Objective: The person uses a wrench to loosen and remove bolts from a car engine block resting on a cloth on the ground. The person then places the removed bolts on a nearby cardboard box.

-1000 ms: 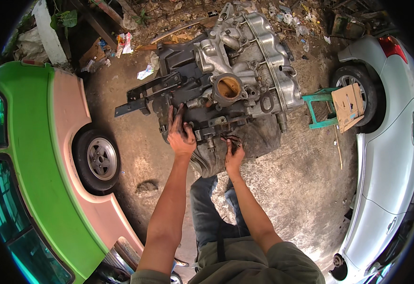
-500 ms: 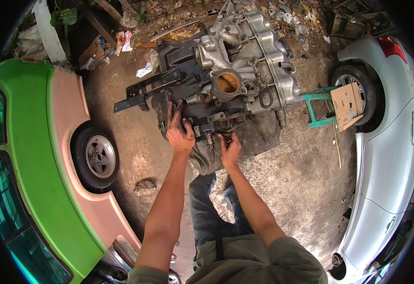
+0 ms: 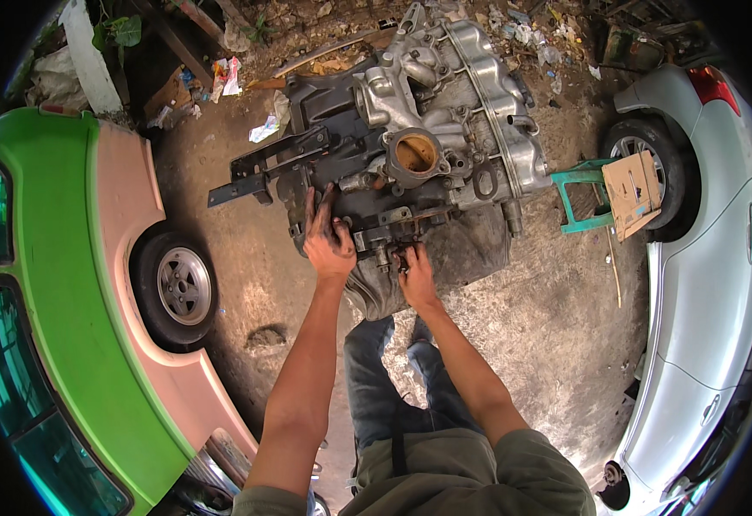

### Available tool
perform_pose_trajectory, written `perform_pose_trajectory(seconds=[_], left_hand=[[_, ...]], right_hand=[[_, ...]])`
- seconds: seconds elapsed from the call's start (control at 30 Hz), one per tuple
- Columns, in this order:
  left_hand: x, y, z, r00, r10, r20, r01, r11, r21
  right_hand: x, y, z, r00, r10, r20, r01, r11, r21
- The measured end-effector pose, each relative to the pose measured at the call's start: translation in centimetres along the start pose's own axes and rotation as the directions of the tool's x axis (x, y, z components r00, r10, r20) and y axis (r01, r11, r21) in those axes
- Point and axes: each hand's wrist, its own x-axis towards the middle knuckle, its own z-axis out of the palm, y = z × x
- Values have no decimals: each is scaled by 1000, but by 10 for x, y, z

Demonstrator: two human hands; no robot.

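Observation:
A large car engine (image 3: 432,129) with dirty silver castings and dark metal parts stands before me at waist height. My left hand (image 3: 331,248) rests on its dark near-left side, the blackened fingers stretched out flat and apart. Close to the near edge, my right hand (image 3: 414,277) has its fingers curled in a pinch beside a small metal fitting (image 3: 383,256) under a dark bracket (image 3: 389,230). What those fingertips grip is hidden. A round brown-stained opening (image 3: 415,153) faces up in the engine's middle. Dark crumpled cloth (image 3: 470,249) lies under the near side.
A green and pink vehicle (image 3: 58,224) stands at the left, a silver car (image 3: 702,267) at the right. Beside the silver car is a green plastic stool (image 3: 578,228) with a cardboard piece (image 3: 631,193) on it. Litter and planks lie at the back.
My right hand has shifted slightly left and inward, its fingers now closer to the small fitting. The left hand keeps its place on the engine.

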Motion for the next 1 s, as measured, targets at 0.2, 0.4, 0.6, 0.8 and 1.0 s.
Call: perform_pose_trajectory(seconds=[0.2,0.4,0.6,0.8,1.0], left_hand=[[-2,-4,2,1000,29,13,-29,999,-14],[-3,-5,2,1000,5,31,-4,1000,-11],[-1,-2,1,1000,19,19,-19,1000,-3],[0,1,-1,1000,11,7,-11,1000,-1],[2,4,-2,1000,22,-1,-22,1000,4]], right_hand=[[1,-7,-1,998,-43,49,44,999,-27],[14,0,-4,969,-244,49,244,970,2],[18,2,-10,969,-218,-113,214,976,-46],[27,-22,14,860,441,-257,-119,663,740],[32,-10,34,745,662,-83,163,-60,985]])
